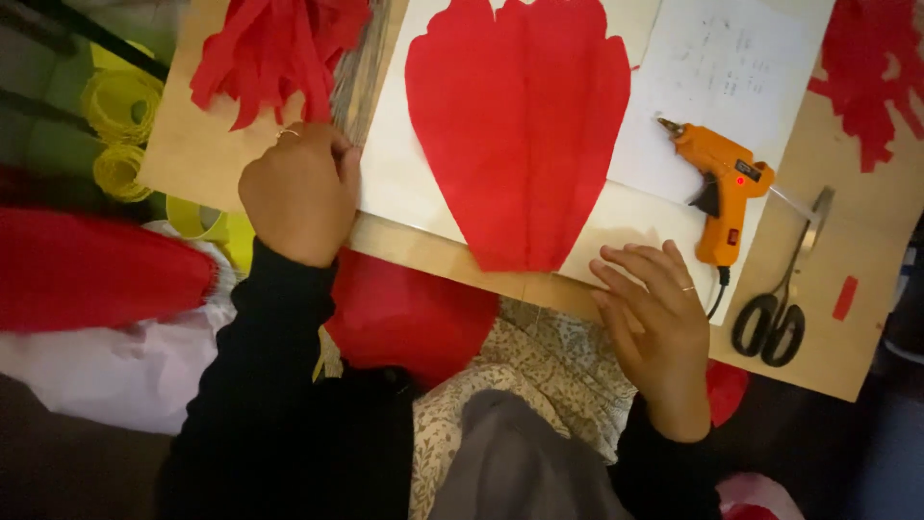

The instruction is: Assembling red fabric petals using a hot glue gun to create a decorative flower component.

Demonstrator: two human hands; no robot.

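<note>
A large red paper petal shape (518, 125) lies on a white sheet (404, 164) on the brown work board (197, 149). My left hand (300, 193) is closed into a fist at the sheet's left edge, just below a bunch of red crepe strips (274, 48); what it grips is hidden. My right hand (659, 323) hovers with fingers spread at the board's near edge, below the petal's right side and left of an orange glue gun (720, 188). It holds nothing.
Black-handled scissors (778, 308) lie right of the glue gun. More red fringed paper (881, 72) sits at the far right. Yellow paper rolls (120, 106) and a red folded piece (96, 270) are at the left. A red paper piece (409, 318) rests on my lap.
</note>
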